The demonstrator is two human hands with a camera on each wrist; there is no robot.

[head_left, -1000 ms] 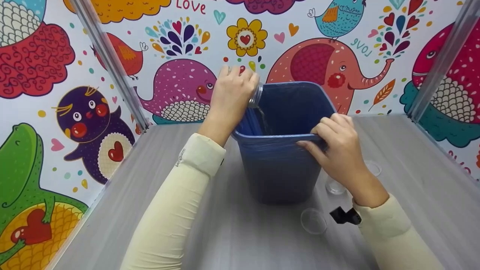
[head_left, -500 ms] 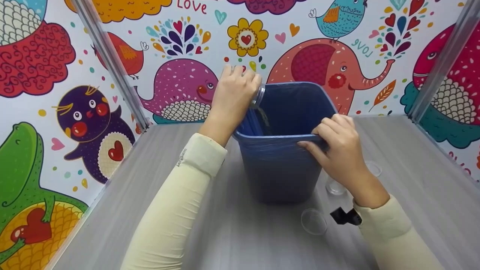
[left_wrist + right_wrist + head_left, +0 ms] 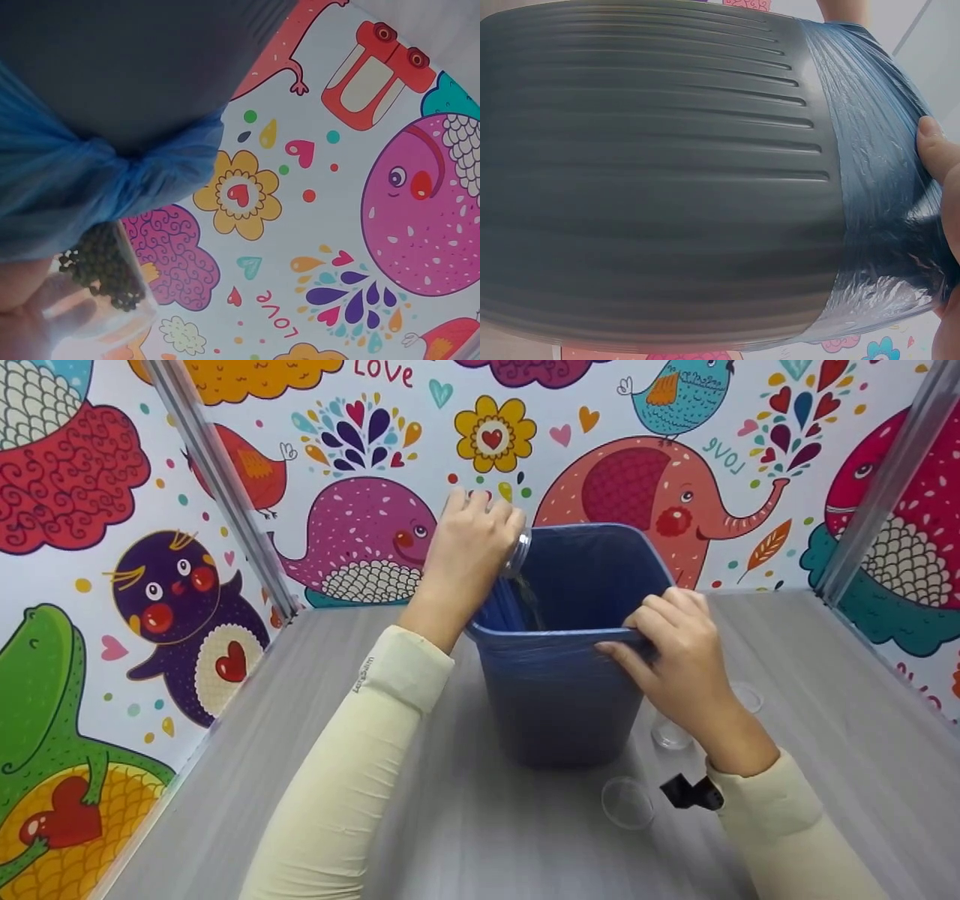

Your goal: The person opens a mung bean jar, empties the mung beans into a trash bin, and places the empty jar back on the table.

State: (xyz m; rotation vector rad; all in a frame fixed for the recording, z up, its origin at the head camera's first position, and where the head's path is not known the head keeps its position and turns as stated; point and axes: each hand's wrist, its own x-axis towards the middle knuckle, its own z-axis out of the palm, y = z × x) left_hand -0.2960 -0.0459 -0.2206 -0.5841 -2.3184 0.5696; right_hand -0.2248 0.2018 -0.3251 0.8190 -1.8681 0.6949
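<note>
My left hand (image 3: 472,540) grips a clear plastic jar (image 3: 517,556), tipped over the left rim of a dark trash can (image 3: 562,705). A thin stream of small grains (image 3: 529,596) falls from its mouth into the can. In the left wrist view, small dark green beans (image 3: 105,266) show through the jar's wall. A blue plastic bag (image 3: 877,172) lines the can and folds over its rim. My right hand (image 3: 679,660) holds that rim at the near right corner, thumb outside. The can's bottom inside is hidden.
Right of the can, a clear round lid (image 3: 628,802) lies on the grey table (image 3: 465,840). A clear container (image 3: 671,733) stands partly behind my right wrist, with another clear round rim (image 3: 748,697) beyond it. Printed wall panels (image 3: 337,450) enclose the table's back and sides.
My left hand and the jar have shifted very slightly right. Grains keep falling from the jar; the stream looked thinner a second ago. My right hand and the can stay in place.
</note>
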